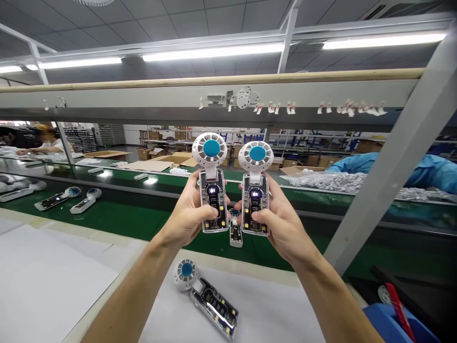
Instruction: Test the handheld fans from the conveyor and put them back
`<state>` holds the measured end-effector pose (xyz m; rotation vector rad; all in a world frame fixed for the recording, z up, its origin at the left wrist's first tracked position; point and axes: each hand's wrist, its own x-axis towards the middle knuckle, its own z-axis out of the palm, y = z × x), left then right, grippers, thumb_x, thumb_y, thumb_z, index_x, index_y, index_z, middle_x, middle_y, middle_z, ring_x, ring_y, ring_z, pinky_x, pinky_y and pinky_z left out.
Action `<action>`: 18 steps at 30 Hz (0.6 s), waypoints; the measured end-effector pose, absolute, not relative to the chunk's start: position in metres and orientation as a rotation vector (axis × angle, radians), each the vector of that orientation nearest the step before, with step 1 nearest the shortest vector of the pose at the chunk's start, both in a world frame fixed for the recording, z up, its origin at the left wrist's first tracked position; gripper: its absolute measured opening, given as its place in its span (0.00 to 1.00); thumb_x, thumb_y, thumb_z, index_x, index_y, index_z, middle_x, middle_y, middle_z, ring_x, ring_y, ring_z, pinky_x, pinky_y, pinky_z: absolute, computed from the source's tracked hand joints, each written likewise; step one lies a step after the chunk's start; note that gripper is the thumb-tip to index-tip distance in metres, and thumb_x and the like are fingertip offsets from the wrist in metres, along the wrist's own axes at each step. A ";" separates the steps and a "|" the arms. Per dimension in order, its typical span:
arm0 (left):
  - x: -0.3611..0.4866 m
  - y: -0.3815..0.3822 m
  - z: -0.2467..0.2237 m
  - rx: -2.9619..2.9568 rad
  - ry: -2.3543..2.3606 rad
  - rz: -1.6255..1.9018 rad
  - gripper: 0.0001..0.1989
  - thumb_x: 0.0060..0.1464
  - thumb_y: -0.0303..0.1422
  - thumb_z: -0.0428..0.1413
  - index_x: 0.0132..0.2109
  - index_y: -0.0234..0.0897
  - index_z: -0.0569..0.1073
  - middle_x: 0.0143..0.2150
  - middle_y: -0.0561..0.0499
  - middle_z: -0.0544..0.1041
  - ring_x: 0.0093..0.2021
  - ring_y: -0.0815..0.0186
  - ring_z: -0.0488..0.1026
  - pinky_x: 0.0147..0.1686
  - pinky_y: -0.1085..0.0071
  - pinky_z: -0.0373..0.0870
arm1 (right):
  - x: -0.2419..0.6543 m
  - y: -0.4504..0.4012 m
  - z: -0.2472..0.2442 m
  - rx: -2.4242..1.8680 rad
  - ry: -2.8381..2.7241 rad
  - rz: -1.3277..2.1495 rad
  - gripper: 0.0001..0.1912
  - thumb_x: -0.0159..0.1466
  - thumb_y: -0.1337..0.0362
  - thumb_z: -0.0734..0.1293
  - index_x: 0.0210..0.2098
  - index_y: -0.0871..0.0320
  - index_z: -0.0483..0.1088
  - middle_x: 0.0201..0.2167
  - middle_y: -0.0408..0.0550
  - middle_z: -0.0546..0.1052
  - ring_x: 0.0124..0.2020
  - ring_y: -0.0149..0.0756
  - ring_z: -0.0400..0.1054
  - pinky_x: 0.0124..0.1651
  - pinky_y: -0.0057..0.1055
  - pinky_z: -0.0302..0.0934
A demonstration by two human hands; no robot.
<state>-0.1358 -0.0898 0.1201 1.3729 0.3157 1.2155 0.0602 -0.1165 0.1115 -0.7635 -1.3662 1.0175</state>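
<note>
My left hand [196,212] holds a small handheld fan [211,148] upright, its thumb on the clear body over a dark circuit board. A matching fan [257,153] stands upright in my right hand [276,214], with the thumb on its board. Both have white round heads with blue centres, and small lights glow on their boards. The two fans are side by side, apart. Below them a third fan [216,305] lies tilted on the white sheet [274,305]. Another fan [235,233] is behind, on the green belt [157,221], partly hidden by my hands.
More fans [85,201] lie on the belt at the left. A slanted white post [389,143] stands at the right, near a blue bin [387,324] with a red-handled item. A person [53,143] sits at the far left. Small white parts [332,181] are piled across the belt.
</note>
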 end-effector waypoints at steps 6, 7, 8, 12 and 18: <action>-0.133 -0.090 0.119 1.335 0.358 1.263 0.33 0.46 0.27 0.63 0.57 0.39 0.57 0.38 0.50 0.78 0.30 0.62 0.80 0.29 0.67 0.78 | 0.063 -0.113 0.108 -0.732 -1.382 1.039 0.43 0.60 0.65 0.67 0.72 0.48 0.47 0.37 0.43 0.79 0.30 0.37 0.75 0.36 0.36 0.73; -0.133 -0.090 0.119 1.336 0.358 1.259 0.32 0.46 0.27 0.63 0.56 0.39 0.58 0.38 0.50 0.78 0.30 0.62 0.80 0.30 0.67 0.78 | 0.063 -0.113 0.108 -0.727 -1.379 1.036 0.43 0.60 0.65 0.67 0.72 0.48 0.48 0.37 0.43 0.80 0.31 0.37 0.75 0.36 0.36 0.73; -0.133 -0.090 0.119 1.337 0.355 1.258 0.31 0.47 0.27 0.63 0.56 0.39 0.59 0.38 0.50 0.78 0.30 0.62 0.80 0.30 0.67 0.78 | 0.063 -0.113 0.108 -0.725 -1.376 1.034 0.43 0.60 0.65 0.67 0.71 0.49 0.48 0.39 0.44 0.80 0.31 0.37 0.76 0.36 0.36 0.73; -0.132 -0.091 0.118 1.330 0.339 1.250 0.28 0.48 0.27 0.62 0.55 0.38 0.61 0.38 0.50 0.78 0.30 0.62 0.80 0.31 0.66 0.79 | 0.061 -0.114 0.110 -0.734 -1.366 1.038 0.44 0.59 0.65 0.68 0.71 0.50 0.49 0.40 0.45 0.79 0.32 0.37 0.75 0.37 0.36 0.73; -0.127 -0.091 0.117 1.281 0.324 1.282 0.29 0.47 0.27 0.62 0.54 0.38 0.60 0.37 0.51 0.77 0.29 0.63 0.79 0.29 0.67 0.78 | 0.060 -0.114 0.111 -0.712 -1.340 1.043 0.43 0.57 0.66 0.69 0.69 0.52 0.52 0.41 0.45 0.79 0.37 0.38 0.75 0.33 0.32 0.73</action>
